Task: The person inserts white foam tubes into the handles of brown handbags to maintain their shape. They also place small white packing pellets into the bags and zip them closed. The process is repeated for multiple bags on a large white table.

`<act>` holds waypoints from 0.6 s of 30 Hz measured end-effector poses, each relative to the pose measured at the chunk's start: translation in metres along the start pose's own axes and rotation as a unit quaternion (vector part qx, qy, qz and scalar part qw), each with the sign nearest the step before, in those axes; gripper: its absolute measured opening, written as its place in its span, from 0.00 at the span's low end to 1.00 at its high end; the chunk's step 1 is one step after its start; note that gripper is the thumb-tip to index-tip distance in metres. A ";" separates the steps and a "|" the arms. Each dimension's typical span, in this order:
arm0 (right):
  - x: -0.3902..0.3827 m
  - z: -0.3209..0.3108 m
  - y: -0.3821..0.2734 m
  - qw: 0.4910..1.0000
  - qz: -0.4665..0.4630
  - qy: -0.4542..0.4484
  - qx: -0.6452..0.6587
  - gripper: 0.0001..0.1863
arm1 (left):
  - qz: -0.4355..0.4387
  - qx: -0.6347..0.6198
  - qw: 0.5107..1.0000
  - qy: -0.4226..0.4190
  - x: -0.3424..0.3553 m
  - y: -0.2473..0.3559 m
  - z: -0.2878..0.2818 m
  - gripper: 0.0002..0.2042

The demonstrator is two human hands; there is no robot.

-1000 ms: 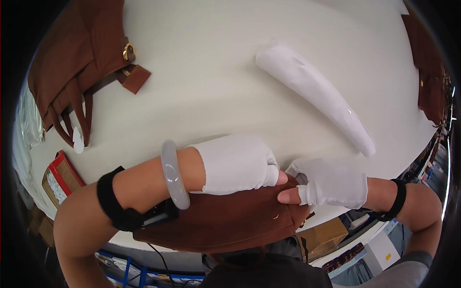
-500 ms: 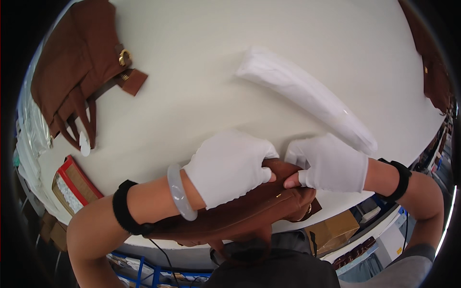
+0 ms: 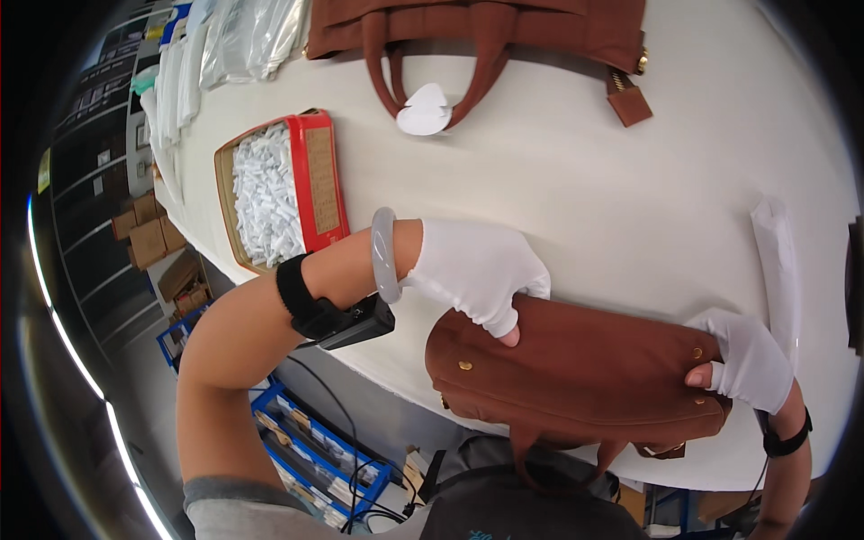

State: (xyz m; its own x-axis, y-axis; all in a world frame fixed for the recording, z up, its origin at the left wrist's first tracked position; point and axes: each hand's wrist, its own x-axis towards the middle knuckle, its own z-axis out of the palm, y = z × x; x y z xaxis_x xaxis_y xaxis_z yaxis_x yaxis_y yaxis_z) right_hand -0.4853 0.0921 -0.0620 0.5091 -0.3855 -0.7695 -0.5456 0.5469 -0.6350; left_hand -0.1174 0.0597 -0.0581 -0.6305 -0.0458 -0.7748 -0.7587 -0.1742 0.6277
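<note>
Left of the left hand, a red box (image 3: 313, 166) filled with small white pieces (image 3: 265, 198) sits on the pale surface (image 3: 585, 216). The gloved left hand (image 3: 480, 272) pinches the far edge of a brown bag (image 3: 576, 369) near its left end, bare thumb on the face turned up; the other fingers are hidden behind it. Beyond this hand, farther from the person, lies a second brown bag (image 3: 549, 34), its handles pointing back this way.

The held bag stretches between the two hands at the surface's near edge, small brass studs (image 3: 465, 365) on its upper face and soft handles (image 3: 524, 445) drooping toward the person. It looks light for its size and pliable, likely to sag between grips but unlikely to break. The cloth seems matt, so slipping should be a small worry; the studs could scuff. The firmest holds are probably the two end corners, beside each hand, rather than the loose middle.

The gloved right hand (image 3: 745, 358) grips the right end, thumb over the face beside the studs, fingers mostly out of sight. Just beyond it lies a white roll (image 3: 776, 261).
</note>
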 end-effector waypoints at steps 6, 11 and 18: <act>-0.004 0.002 -0.025 0.945 -0.019 0.012 -0.327 0.16 | 0.054 0.155 0.964 0.209 -0.010 -0.006 0.046 0.15; -0.011 0.002 -0.035 0.889 -0.020 0.029 -0.456 0.13 | 0.031 0.154 0.934 0.322 -0.019 0.000 0.062 0.17; -0.048 0.015 -0.002 0.943 -0.281 0.134 -0.122 0.39 | 0.199 -0.065 0.869 0.449 -0.039 0.010 0.112 0.30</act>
State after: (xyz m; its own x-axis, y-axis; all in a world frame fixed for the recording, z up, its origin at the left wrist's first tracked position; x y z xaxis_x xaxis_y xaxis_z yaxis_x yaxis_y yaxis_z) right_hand -0.4987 0.1207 -0.0232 0.5952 -0.7545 -0.2767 -0.3936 0.0265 -0.9189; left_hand -0.1184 0.1696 -0.0134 -0.4127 -0.8662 -0.2818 -0.4488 -0.0759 0.8904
